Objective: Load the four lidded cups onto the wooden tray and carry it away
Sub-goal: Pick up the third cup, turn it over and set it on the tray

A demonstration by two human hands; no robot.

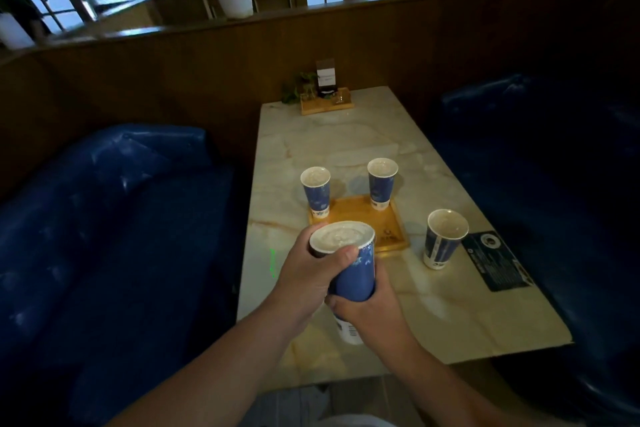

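A square wooden tray (367, 218) lies on the marble table (363, 139). Two blue lidded cups stand upright on its far corners, one at the left (317, 192) and one at the right (381, 185). A third lidded cup (441, 243) stands on the table to the right of the tray. The fourth cup (353, 267) is lifted above the table's near part, in front of the tray. My left hand (308, 274) grips it near the lid and my right hand (367, 312) wraps its lower body.
A black card (495, 260) lies at the table's right edge, next to the third cup. A small wooden stand (327, 102) with a plant and a sign sits at the far end. Blue sofas (114, 218) flank the table on both sides.
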